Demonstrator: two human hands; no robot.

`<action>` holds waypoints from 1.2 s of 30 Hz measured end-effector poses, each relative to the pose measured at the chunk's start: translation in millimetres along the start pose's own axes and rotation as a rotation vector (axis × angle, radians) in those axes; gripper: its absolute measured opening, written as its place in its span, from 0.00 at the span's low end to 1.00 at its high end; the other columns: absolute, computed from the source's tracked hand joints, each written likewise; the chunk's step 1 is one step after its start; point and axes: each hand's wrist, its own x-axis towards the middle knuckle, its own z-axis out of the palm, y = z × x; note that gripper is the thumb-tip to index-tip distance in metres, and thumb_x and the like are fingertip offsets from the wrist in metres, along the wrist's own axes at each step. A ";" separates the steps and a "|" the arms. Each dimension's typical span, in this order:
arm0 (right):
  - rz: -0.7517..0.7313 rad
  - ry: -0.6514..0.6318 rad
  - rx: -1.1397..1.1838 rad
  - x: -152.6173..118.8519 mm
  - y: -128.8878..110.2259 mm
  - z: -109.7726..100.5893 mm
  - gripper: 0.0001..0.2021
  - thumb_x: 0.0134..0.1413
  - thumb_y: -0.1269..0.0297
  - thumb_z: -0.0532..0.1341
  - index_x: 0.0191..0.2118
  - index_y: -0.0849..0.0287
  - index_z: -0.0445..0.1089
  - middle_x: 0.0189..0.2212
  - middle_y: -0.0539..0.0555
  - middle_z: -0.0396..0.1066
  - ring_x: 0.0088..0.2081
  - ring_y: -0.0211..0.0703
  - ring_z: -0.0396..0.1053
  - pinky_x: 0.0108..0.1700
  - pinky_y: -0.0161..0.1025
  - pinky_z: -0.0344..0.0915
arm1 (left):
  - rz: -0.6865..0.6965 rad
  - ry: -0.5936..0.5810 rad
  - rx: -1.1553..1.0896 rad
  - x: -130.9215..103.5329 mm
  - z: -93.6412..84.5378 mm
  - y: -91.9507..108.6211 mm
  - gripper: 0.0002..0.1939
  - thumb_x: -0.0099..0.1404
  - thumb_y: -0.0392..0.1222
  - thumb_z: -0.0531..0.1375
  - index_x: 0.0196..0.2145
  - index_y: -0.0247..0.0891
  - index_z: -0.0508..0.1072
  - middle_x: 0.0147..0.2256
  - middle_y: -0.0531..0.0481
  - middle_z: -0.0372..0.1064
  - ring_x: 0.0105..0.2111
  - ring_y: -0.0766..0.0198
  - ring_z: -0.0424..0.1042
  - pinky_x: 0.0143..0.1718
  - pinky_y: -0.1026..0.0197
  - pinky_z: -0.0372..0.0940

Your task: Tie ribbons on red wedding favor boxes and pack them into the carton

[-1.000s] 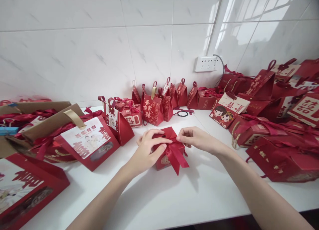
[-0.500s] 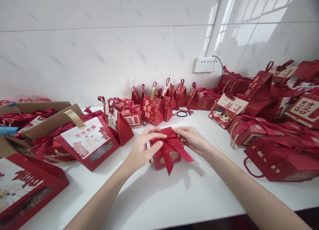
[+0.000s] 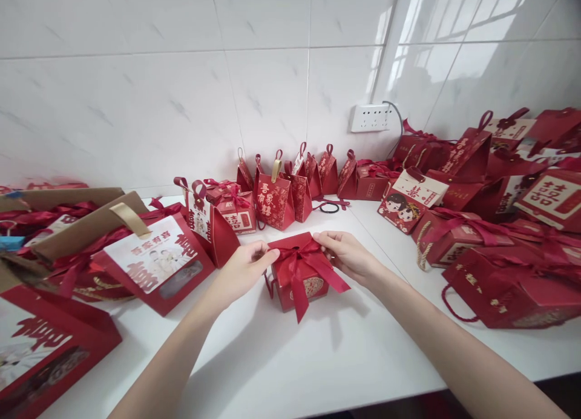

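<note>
In front of me on the white table stands a red gift box (image 3: 285, 289) with a gold round emblem on its front. A red ribbon (image 3: 303, 266) is tied in a bow across its top, and two tails hang over the front. My left hand (image 3: 247, 266) pinches the bow's left loop between thumb and fingers. On the other side my right hand (image 3: 342, 252) pinches the right loop at the box's upper edge. A dark red cord handle shows at the box's left side, beneath my left hand.
Several small red bags (image 3: 275, 201) line the back by the wall. Larger red boxes (image 3: 517, 292) pile up at the right. Red bags with white labels (image 3: 157, 258) and an open cardboard box (image 3: 82, 225) stand left. A black ring (image 3: 329, 207) lies behind the gift box.
My left hand has moved left, off the middle of the bow, and its spread fingers have closed on the left loop. My right hand stays at the right loop.
</note>
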 end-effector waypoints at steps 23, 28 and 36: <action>-0.059 0.099 0.068 -0.6 8.5 4.1 0.22 0.33 0.48 0.69 0.21 0.61 0.62 0.19 0.47 0.61 0.21 0.31 0.57 0.25 0.33 0.53 | 0.036 0.231 0.093 -1.3 23.3 -0.8 0.16 0.61 0.51 0.47 0.22 0.40 0.50 0.21 0.57 0.50 0.22 0.67 0.52 0.25 0.64 0.49; -0.094 0.073 -0.070 -4.4 -2.2 0.6 0.22 0.37 0.46 0.67 0.26 0.61 0.65 0.23 0.49 0.66 0.25 0.35 0.62 0.31 0.35 0.59 | 0.057 0.204 0.090 -1.2 22.0 -4.3 0.16 0.62 0.53 0.48 0.23 0.40 0.54 0.22 0.56 0.55 0.24 0.67 0.54 0.26 0.64 0.52; -0.148 -0.081 -0.421 -13.9 -12.2 1.6 0.20 0.47 0.56 0.64 0.44 0.59 0.61 0.39 0.56 0.69 0.37 0.43 0.68 0.36 0.40 0.65 | 0.318 0.329 0.147 2.9 28.7 -10.6 0.12 0.58 0.41 0.57 0.40 0.40 0.62 0.42 0.48 0.63 0.45 0.59 0.65 0.50 0.51 0.59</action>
